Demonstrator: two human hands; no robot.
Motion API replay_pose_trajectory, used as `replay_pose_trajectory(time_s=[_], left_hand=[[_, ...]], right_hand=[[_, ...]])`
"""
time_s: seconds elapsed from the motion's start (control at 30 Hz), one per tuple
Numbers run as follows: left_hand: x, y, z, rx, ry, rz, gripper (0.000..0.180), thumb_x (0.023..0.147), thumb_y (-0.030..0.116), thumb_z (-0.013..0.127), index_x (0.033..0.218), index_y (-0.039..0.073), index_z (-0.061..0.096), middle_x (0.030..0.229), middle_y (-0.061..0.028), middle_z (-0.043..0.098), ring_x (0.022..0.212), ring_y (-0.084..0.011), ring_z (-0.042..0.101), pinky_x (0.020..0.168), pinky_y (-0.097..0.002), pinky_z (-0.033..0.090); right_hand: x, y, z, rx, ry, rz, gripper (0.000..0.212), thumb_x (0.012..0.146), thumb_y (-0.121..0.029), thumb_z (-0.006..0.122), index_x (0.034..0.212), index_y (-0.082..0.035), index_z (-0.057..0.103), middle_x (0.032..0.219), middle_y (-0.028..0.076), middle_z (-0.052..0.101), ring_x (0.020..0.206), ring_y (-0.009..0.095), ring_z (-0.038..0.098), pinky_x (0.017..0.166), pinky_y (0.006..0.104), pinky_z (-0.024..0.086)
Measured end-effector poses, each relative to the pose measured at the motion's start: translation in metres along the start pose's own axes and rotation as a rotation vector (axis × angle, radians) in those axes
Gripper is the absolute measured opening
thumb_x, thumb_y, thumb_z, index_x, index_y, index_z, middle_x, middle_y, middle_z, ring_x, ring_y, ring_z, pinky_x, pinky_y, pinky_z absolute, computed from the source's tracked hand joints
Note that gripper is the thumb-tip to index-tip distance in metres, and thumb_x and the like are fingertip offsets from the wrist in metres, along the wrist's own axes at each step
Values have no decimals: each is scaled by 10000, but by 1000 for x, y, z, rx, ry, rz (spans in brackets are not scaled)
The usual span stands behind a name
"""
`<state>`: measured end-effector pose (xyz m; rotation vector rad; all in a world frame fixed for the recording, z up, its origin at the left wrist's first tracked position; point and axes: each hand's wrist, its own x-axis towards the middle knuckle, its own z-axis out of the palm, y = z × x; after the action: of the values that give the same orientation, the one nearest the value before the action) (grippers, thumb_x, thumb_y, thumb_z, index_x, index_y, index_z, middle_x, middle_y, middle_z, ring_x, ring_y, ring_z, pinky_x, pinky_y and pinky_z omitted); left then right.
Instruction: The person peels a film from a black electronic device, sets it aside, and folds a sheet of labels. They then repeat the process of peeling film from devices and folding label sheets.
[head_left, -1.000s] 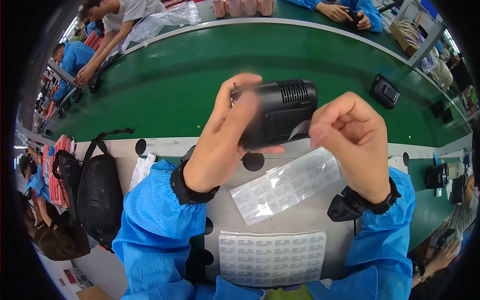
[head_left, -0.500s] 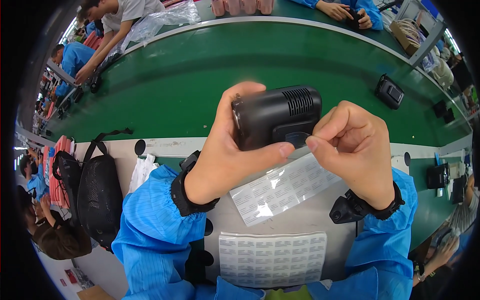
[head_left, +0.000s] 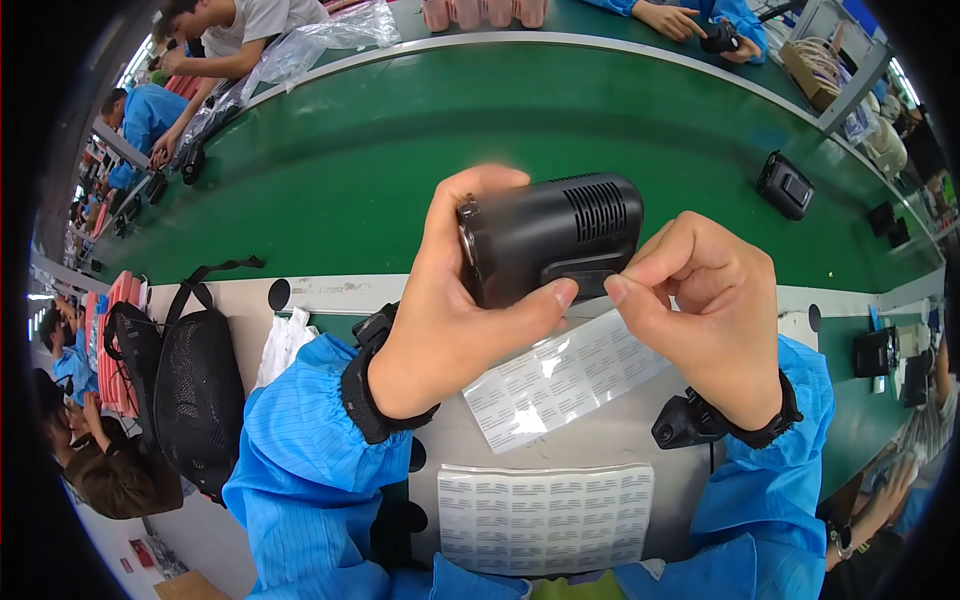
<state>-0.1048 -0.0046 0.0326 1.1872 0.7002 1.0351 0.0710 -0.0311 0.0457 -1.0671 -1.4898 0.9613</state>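
A black rounded device [head_left: 530, 235] with vent slots and a raised flat panel [head_left: 585, 277] lies across my left hand [head_left: 450, 300], which is closed around its left end. My left thumb presses near the panel's lower edge. At that panel's right corner, my right hand [head_left: 715, 310] pinches with thumb and forefinger the edge of a small clear label, barely visible now. Below both hands, a glossy sheet of printed labels [head_left: 560, 385] lies aslant on the grey worktop. Nearer to me is a stack of similar label sheets [head_left: 545, 520].
A green conveyor belt [head_left: 380, 150] crosses ahead, with another black device [head_left: 786, 186] on its right side. A black mesh backpack [head_left: 200, 390] is at my left. Across the belt, co-workers handle black devices beside pink containers [head_left: 485, 14] and plastic wrapping [head_left: 330, 40].
The clear label, bowed between the panel and my right fingertips before, now hardly shows. My right fingertips have shifted slightly left and down. The device on the belt has slid slightly right.
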Motion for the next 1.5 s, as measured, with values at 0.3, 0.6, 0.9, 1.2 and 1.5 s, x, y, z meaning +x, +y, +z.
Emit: replay_pose_trajectory(time_s=[0.3,0.6,0.9,1.2,1.5], left_hand=[[-1,-5,3,6,55,74,647,694,-73,655,1207,80,293,1084,-103,472,898,-126,540,724,-232,490],[-3,5,-5,-86,-45,28,575,782,-10,616,1234,76,272,1136,-109,449,983,-155,519,771,-267,499],[-5,-15,-10,-50,-109,75,477,907,198,505,1274,88,220,1170,-134,436,1033,-221,533,742,-379,554],[0,-13,-8,-238,-52,-105,488,925,255,468,1292,89,192,1210,-149,409,1083,-234,496,759,-389,539],[10,-36,-37,913,-309,-120,595,774,361,671,1198,33,414,1152,-121,437,1078,-217,414,856,-339,424]], right_hand=[[-2,-3,0,-127,-9,-10,133,727,75,641,730,-6,536,697,29,558,593,42,486,505,170,355],[18,4,-15,-91,-9,167,207,739,17,673,839,-25,496,776,26,537,657,57,507,530,182,380],[7,21,18,-58,-88,-109,471,854,-288,567,1217,-39,401,1053,75,488,886,107,502,782,238,404],[26,33,2,-10,-208,-81,487,855,-206,581,1257,-50,356,1072,47,472,961,107,462,853,236,376],[73,100,-68,-340,56,186,544,851,-316,597,1270,-79,342,1072,112,489,990,163,482,871,270,384]])
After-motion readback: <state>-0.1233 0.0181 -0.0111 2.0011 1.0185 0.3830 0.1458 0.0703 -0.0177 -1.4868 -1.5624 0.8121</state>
